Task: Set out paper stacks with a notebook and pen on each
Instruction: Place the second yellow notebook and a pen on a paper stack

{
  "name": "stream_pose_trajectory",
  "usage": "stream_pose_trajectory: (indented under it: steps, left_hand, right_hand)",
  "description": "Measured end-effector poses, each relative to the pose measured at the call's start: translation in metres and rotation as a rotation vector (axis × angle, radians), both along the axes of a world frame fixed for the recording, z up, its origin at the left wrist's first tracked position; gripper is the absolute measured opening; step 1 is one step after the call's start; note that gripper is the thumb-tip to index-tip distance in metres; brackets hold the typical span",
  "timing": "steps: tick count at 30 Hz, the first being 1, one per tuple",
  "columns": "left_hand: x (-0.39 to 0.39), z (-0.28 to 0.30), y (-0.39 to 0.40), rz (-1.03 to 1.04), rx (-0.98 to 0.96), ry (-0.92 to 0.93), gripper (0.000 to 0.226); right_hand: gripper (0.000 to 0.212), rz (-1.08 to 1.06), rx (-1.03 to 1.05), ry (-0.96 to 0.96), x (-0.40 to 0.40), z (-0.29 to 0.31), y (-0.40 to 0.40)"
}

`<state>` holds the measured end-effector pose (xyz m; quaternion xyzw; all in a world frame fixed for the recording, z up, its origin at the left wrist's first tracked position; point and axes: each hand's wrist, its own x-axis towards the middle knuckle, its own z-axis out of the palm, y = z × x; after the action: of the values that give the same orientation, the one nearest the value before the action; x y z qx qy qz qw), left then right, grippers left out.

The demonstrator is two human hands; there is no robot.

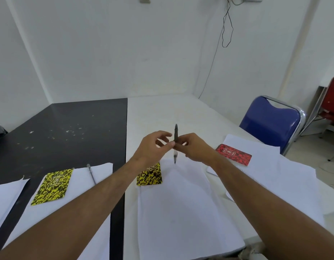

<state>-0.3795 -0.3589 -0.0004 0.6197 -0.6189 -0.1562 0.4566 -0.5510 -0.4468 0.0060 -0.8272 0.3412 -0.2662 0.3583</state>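
Both hands meet above the middle paper stack [181, 207]. My left hand [153, 147] and my right hand [192, 147] pinch a dark capped pen [176, 135] that stands upright, its clear tip pointing down at the paper. A yellow-black notebook [150, 177] lies on that stack's far left corner, partly under my left wrist. The left stack [81, 186] carries another yellow-black notebook [53, 185] and a pen [91, 173]. The right stack [274, 169] holds a red notebook [233, 152]; I see no pen on it.
The left table [68, 124] is black, the right table [171, 109] white. More paper [5, 196] shows at the far left edge. A blue chair [271, 121] and a red chair [331, 102] stand to the right. A cable [226, 30] hangs on the wall.
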Motion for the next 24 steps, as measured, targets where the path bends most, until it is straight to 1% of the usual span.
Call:
stream_pose_trajectory:
  steps: [2,4,5,7,8,10,11,12,13,15,16,18,20,22,24]
  left_hand:
    - [0.011,-0.008,-0.006,0.042,0.163,-0.108,0.030]
    - [0.022,-0.022,-0.009,0.059,0.360,-0.321,0.034]
    - [0.025,-0.029,-0.009,0.068,0.426,-0.419,0.037]
    - [0.027,-0.040,-0.011,0.092,0.464,-0.537,0.038]
    - [0.027,-0.042,-0.012,0.105,0.452,-0.556,0.036]
    - [0.025,-0.045,-0.014,0.125,0.440,-0.562,0.030]
    - [0.024,-0.045,-0.015,0.130,0.444,-0.553,0.026]
    - [0.023,-0.046,-0.016,0.134,0.444,-0.535,0.021]
    - [0.023,-0.048,-0.017,0.134,0.436,-0.514,0.017]
    - [0.022,-0.051,-0.017,0.121,0.406,-0.491,0.012]
    - [0.023,-0.052,-0.017,0.112,0.387,-0.480,0.015]
    - [0.024,-0.052,-0.016,0.094,0.361,-0.453,0.027]
    - [0.027,-0.052,-0.014,0.076,0.345,-0.473,0.035]
    - [0.028,-0.055,-0.012,0.066,0.308,-0.519,0.033]
    - [0.027,-0.060,-0.011,0.076,0.258,-0.540,0.029]
  right_hand:
    - [0.027,-0.022,0.068,-0.017,-0.004,-0.001,-0.001]
    - [0.023,-0.022,0.167,-0.061,-0.010,-0.005,-0.001]
    - [0.021,-0.012,0.200,-0.078,-0.013,-0.008,-0.002]
    - [0.025,0.023,0.212,-0.046,-0.017,-0.013,-0.004]
    - [0.034,0.051,0.217,0.000,-0.019,-0.014,-0.004]
    - [0.058,0.107,0.303,0.103,-0.022,-0.015,-0.001]
    - [0.064,0.119,0.356,0.139,-0.023,-0.015,0.000]
    - [0.064,0.119,0.393,0.148,-0.023,-0.016,0.001]
    - [0.056,0.106,0.403,0.130,-0.023,-0.018,0.000]
    - [0.028,0.053,0.356,0.073,-0.023,-0.023,-0.002]
    - [0.019,0.028,0.331,0.063,-0.023,-0.026,-0.003]
    - [0.018,-0.011,0.312,0.081,-0.021,-0.030,-0.001]
    - [0.027,-0.057,0.289,0.123,-0.016,-0.032,0.001]
    - [0.034,-0.099,0.227,0.153,-0.009,-0.037,0.001]
    - [0.035,-0.144,0.148,0.164,-0.002,-0.043,0.001]
